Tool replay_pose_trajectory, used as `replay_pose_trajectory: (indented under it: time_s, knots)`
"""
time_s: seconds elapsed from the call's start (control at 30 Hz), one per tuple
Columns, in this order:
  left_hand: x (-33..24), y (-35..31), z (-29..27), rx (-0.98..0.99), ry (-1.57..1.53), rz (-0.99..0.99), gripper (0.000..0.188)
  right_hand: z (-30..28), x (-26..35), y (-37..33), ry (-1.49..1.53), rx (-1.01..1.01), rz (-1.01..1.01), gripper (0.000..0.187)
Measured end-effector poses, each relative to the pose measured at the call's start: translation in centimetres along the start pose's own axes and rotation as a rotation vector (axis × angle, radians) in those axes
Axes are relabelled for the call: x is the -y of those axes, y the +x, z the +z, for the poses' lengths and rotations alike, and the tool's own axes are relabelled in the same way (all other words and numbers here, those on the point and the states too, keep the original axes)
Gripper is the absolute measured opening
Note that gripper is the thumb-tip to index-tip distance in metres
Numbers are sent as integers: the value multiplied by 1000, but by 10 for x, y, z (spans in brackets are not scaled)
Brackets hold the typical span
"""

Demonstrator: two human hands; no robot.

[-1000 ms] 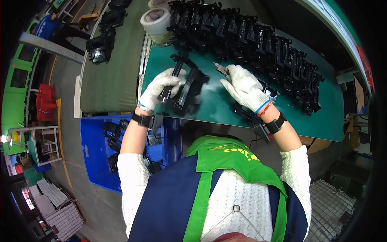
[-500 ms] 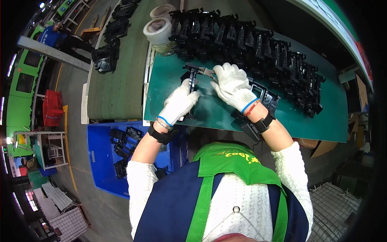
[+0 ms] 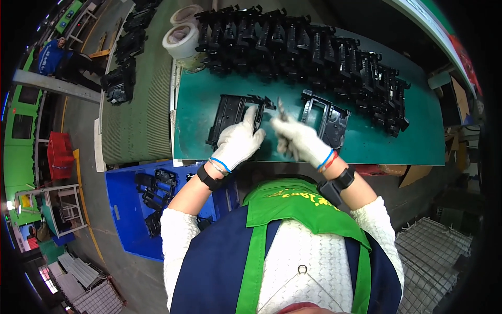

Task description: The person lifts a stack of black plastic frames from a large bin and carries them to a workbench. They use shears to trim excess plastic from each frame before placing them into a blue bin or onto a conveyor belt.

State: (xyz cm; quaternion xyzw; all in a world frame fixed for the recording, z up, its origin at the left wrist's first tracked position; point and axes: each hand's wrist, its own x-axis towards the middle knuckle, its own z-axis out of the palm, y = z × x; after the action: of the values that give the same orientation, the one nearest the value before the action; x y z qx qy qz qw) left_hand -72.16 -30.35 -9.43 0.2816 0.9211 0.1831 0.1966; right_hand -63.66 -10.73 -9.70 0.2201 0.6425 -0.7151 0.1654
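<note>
A black plastic frame part (image 3: 230, 118) lies near the left end of the green tabletop. My left hand (image 3: 239, 140), in a white knit glove, grips its right side, the thumb raised along an opening in it. My right hand (image 3: 303, 140), gloved the same way and smeared by motion, is closed round a small pliers-like metal tool (image 3: 281, 108), whose tip points away from me, apart from the part. Beside and partly behind that hand rests a second black plastic frame part (image 3: 334, 123).
Several black plastic parts (image 3: 293, 39) stand in a long row along the table's (image 3: 397, 152) far side. Tape rolls (image 3: 181, 41) sit at its far left corner, next to a conveyor belt (image 3: 141, 115) carrying more parts. A blue bin (image 3: 117, 209) holding black parts stands below.
My right hand has moved toward me and drawn the tool off the part. The part in my left hand has turned from edge-on to lying flatter. The view has shifted slightly.
</note>
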Motion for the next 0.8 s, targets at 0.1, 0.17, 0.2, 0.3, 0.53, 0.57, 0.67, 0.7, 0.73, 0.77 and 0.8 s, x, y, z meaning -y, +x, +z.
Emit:
replay_pose_trajectory:
  time_s: [0.1,0.17,0.2,0.3,0.53,0.57,0.67,0.7,0.73,0.77,0.8]
  knots:
    - [0,11,22,33,102,29,75,21,-26,-5,526,124,134,29]
    - [4,16,32,52,156,41,76,27,-32,1,566,108,200,26]
    - [6,17,36,65,170,50,78,29,-34,3,586,102,232,25]
    - [10,18,41,84,201,57,82,31,-32,14,589,83,210,25]
    - [4,16,39,84,207,45,77,23,-34,30,636,107,139,19]
    - [4,16,37,82,207,43,77,19,-31,23,682,155,143,17]
    - [4,11,36,70,211,65,75,2,-25,-12,654,193,73,13]
    - [4,11,38,67,209,60,75,-8,-23,-27,579,171,-5,12]
    - [4,11,40,40,202,75,73,-16,-22,-41,578,171,-8,12]
    - [6,12,41,14,200,85,72,-22,-23,-51,180,3,-192,18]
    - [8,12,41,-12,199,96,70,-27,-23,-60,-219,-165,-370,25]
